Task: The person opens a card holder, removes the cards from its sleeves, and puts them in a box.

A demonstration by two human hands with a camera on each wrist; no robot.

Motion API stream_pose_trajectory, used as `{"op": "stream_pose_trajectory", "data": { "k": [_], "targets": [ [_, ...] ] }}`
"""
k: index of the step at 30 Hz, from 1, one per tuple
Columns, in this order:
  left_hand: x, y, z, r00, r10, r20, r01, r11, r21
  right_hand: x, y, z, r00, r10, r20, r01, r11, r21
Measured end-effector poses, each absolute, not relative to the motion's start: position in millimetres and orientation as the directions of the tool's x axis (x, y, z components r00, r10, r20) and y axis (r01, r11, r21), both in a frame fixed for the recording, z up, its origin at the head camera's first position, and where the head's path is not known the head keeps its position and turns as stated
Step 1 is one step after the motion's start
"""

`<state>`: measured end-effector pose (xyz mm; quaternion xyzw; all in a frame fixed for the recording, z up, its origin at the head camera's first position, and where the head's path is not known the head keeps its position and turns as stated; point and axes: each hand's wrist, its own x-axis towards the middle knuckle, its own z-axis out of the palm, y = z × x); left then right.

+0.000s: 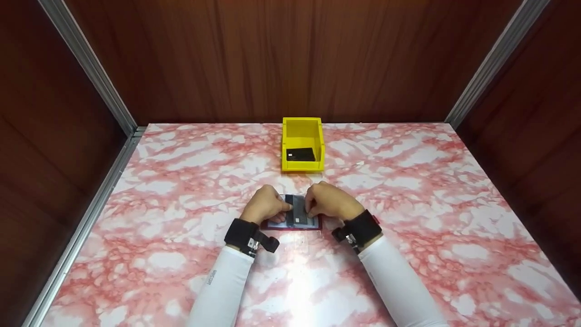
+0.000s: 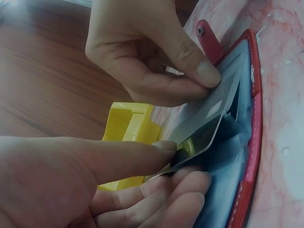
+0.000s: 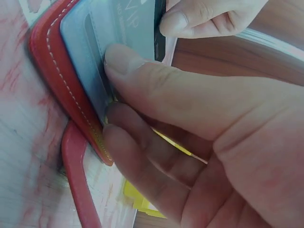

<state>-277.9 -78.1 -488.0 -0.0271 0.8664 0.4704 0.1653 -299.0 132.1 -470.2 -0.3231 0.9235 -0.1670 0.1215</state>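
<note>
A red card holder point(image 2: 254, 102) with clear plastic sleeves point(image 3: 80, 42) lies open on the table between both hands. A dark card marked "VIP" point(image 3: 137, 23) sits partly inside one sleeve, with a black strip of it bare. My left hand point(image 1: 268, 204) pinches the card's bare side between thumb and fingers. On the opposite side, my right hand point(image 1: 331, 200) pinches the sleeve edge, its thumb lying over the plastic where the card is covered. The sleeve and card stand tilted up from the holder.
A yellow bin point(image 1: 302, 167) stands just beyond the hands, with dark cards point(image 1: 300, 155) inside. The holder's red snap strap point(image 2: 209, 40) sticks out on the right-hand side. Brown wood-grain panels point(image 1: 290, 59) enclose the back and sides of the marbled table point(image 1: 181, 263).
</note>
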Motion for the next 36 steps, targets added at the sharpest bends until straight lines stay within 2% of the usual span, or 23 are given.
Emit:
{"op": "stream_pose_trajectory", "data": {
  "k": [7, 26, 36],
  "targets": [
    [-279.1, -78.8, -488.4, -0.937, 0.122, -0.326, -0.217, 0.53, 0.82, -300.4, 131.5, -470.8, -0.748, -0.656, -0.096, -0.575, 0.714, -0.4],
    [-279.7, -85.4, -489.1, -0.931, 0.141, -0.337, -0.225, 0.507, 0.832, -299.8, 131.7, -470.9, -0.761, -0.641, -0.101, -0.559, 0.727, -0.399],
    [-278.8, -79.6, -493.0, -0.929, 0.16, -0.332, -0.251, 0.386, 0.888, -300.2, 131.2, -472.0, -0.771, -0.626, -0.113, -0.537, 0.736, -0.411]
  ]
}}
